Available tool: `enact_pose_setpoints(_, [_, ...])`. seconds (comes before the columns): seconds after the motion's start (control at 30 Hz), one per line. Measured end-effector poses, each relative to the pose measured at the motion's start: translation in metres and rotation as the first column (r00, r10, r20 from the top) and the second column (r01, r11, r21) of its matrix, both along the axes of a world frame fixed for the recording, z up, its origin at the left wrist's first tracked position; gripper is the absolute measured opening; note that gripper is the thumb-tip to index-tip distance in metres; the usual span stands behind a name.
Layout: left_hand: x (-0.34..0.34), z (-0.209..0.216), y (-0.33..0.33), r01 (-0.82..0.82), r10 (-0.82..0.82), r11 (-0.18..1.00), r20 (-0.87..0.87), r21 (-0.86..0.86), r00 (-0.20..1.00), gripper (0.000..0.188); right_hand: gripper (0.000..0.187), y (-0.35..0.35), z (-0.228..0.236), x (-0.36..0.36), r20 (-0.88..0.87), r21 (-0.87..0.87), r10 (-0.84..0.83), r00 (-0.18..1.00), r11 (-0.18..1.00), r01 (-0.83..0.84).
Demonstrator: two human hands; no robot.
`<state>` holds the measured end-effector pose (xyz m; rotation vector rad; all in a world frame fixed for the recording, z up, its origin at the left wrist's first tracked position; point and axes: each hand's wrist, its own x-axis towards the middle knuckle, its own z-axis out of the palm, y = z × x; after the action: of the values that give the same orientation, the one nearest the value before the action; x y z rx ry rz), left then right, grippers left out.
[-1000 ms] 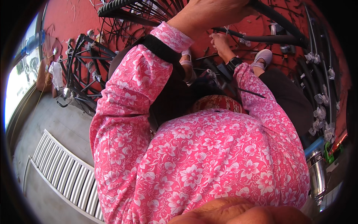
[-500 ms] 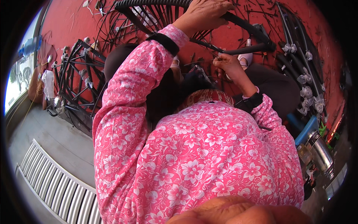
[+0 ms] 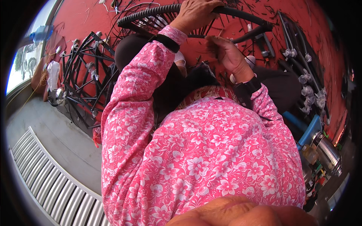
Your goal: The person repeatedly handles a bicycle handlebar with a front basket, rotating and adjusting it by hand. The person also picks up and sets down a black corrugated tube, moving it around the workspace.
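Observation:
In front of me is a curved black tubular frame (image 3: 249, 17), its left upper bar wound with dark ribbed strip and several dark strands strung inside. My left hand (image 3: 198, 14) is closed over the upper bar with the fingers wrapped round it. Lower and to the right, my right hand (image 3: 232, 56) is raised with its palm partly turned up. Its fingertips are drawn together beside the frame's lower bar; whatever they hold is too fine or blurred to make out. My legs lie folded on both sides below the frame.
Black tubular frames (image 3: 85, 75) with plastic-wrapped ends stand at the left. Long black tubes (image 3: 298, 45) lie at the right, near a steel flask (image 3: 326, 152) and a blue object (image 3: 311, 130). Dark scraps litter the red floor (image 3: 94, 19). A slatted metal bench (image 3: 52, 180) is at lower left.
My right hand has moved up and slightly left, closer to the lower bar, its palm turning more upward. The frame has tipped and shifted a little, my left hand still on it.

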<state>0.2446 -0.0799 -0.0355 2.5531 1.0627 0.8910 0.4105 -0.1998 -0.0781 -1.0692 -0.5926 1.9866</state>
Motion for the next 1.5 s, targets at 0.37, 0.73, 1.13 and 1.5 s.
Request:
enact_pose_setpoints(0.37, [-0.006,-0.008,0.015,-0.214,0.208,0.974,0.075,0.076,0.975,0.038,0.026,0.006,0.116,0.017,0.175,0.075,0.211,0.962,0.971,-0.226])
enact_pose_setpoints(0.73, [0.009,-0.036,0.013,-0.279,0.28,0.959,-0.01,0.055,0.96,0.041,0.017,0.066,0.201,0.058,0.649,0.367,-0.052,0.759,0.895,-0.252])
enact_pose_setpoints(1.13, [0.038,-0.055,-0.007,-0.179,0.179,0.983,-0.014,0.036,0.984,0.041,0.017,0.092,0.173,0.059,0.598,0.48,-0.15,0.787,0.853,-0.203])
enact_pose_setpoints(1.5, [0.042,-0.051,-0.015,-0.201,0.203,0.978,-0.03,0.058,0.979,0.044,0.014,0.07,0.175,0.074,0.434,0.555,-0.125,0.892,0.818,-0.155])
